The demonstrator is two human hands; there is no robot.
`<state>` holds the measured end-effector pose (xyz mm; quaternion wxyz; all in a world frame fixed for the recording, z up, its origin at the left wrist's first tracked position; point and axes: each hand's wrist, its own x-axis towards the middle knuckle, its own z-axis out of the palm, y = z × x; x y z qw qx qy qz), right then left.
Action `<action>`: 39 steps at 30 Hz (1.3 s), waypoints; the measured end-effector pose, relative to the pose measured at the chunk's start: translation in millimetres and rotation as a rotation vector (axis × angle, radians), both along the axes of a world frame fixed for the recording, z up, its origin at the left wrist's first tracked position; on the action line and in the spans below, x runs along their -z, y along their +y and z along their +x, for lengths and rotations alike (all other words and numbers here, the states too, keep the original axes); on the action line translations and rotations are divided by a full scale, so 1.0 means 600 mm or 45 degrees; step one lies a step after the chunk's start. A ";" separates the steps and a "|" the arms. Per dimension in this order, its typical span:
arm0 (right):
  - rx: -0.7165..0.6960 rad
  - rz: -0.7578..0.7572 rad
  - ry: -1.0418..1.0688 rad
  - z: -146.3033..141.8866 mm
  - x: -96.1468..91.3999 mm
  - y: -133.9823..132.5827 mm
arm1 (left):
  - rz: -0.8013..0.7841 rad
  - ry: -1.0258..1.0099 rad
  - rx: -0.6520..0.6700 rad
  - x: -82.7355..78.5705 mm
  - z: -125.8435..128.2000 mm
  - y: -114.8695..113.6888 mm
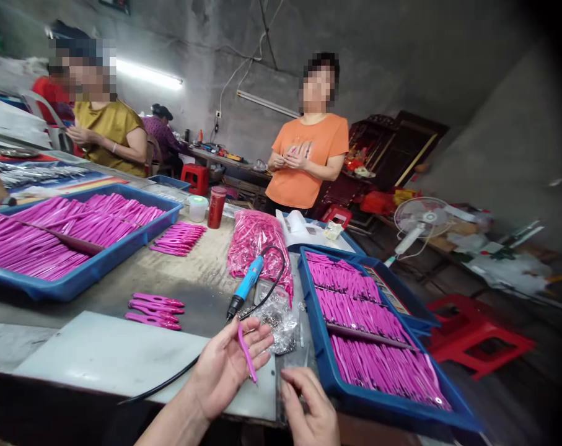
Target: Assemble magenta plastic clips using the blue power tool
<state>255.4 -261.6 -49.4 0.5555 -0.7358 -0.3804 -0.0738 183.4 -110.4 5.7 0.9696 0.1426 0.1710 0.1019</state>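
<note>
Pink strips (373, 371) are packed in two blue trays (122, 257) and heaped in a clear bag (257, 241). One loose strip (246, 353) is borne on the opened left hand (225, 368); whether anything is gripped by the curled right hand (311, 406) cannot be told. A white board (113, 347) is crossed by a black cord (169, 378).

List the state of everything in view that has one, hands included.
Left hand: open, palm up
Pink piece: lying on the left hand
Right hand: fingers bent, nothing visible in it
Blue tool: corded, unheld
Left blue tray: uncovered, filled with pink pieces
Right blue tray: uncovered, likewise filled
Clear bag: full
Red canister: upright
Tube light: lit
Fan: cannot tell whether running
</note>
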 end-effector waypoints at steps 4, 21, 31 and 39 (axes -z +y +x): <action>-0.207 -0.096 -0.407 0.008 -0.059 0.051 | 0.007 0.043 -0.019 -0.002 -0.001 -0.008; -0.303 -0.426 -0.530 0.006 -0.041 0.074 | 0.067 0.273 -0.040 0.015 -0.003 -0.030; -0.238 -0.275 -0.547 0.006 -0.032 0.078 | 0.108 0.230 -0.024 0.018 0.004 -0.034; -0.168 -0.210 -0.756 0.007 -0.024 0.080 | 0.108 0.132 0.026 0.031 0.006 -0.033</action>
